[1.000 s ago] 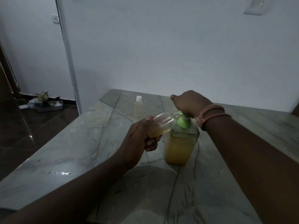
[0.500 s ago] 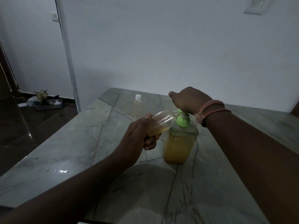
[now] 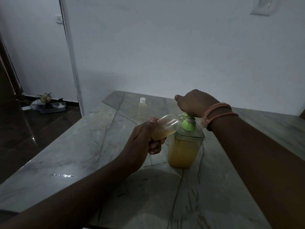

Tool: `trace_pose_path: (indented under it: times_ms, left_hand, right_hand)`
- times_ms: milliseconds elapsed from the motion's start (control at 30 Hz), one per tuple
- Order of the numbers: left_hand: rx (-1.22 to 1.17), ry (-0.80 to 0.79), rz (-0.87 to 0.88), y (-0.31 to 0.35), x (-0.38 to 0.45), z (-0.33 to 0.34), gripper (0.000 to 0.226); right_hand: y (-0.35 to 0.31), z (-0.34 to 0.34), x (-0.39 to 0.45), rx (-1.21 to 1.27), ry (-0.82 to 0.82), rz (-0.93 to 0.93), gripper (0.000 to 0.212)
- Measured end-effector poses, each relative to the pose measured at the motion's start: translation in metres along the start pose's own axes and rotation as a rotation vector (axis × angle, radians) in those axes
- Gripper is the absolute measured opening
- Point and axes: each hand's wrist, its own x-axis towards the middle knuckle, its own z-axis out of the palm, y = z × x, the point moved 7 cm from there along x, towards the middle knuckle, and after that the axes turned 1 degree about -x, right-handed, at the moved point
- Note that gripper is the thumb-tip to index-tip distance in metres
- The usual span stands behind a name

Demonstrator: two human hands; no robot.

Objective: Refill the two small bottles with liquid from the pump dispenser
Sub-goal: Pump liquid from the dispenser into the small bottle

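Note:
The pump dispenser (image 3: 184, 149), a clear square bottle with amber liquid and a green pump collar, stands on the marble table (image 3: 82, 151). My right hand (image 3: 194, 103) rests closed on top of the pump head, hiding it. In my left hand (image 3: 145, 141) I grip a small clear bottle (image 3: 165, 126), tilted almost flat, its mouth against the pump spout; amber liquid lies in its lower part. A second small bottle (image 3: 142, 108) with a white cap stands upright farther back on the table, apart from both hands.
The table abuts a white wall (image 3: 181, 55) at the back; its left edge drops to a dark tiled floor (image 3: 24, 133). A tray with clutter (image 3: 49, 106) lies on the floor by a doorway at the left.
My right hand and the pump head have risen a little. The small bottle stays at the spout in my left hand. The view has shifted slightly.

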Motion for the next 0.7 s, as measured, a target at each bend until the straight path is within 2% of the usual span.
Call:
trace_pose_path:
  times_ms: [133,267,367,467,533,700]
  left_hand:
    - [0.011,-0.010,0.000,-0.002,0.002,-0.001,0.051]
    - [0.001,-0.015,0.009,-0.001,0.002,-0.001,0.053]
    - [-0.015,-0.007,0.014,-0.001,0.002,-0.001,0.050]
    - [-0.015,0.002,0.016,-0.002,0.003,-0.003,0.046]
    - [-0.024,-0.002,0.010,-0.003,0.004,-0.003,0.047]
    - [-0.006,-0.014,0.010,-0.004,0.003,-0.003,0.052]
  right_hand:
    - [0.004,0.004,0.002,0.077,0.002,0.025,0.045]
    - [0.000,0.006,0.001,-0.015,-0.040,-0.007,0.041]
    - [-0.001,-0.001,0.003,-0.056,-0.001,-0.010,0.047]
    - [-0.004,-0.003,0.002,-0.040,0.033,-0.037,0.037]
    - [-0.005,0.001,-0.001,-0.011,0.017,-0.068,0.037]
    - [-0.002,0.004,-0.002,-0.019,-0.013,-0.008,0.034]
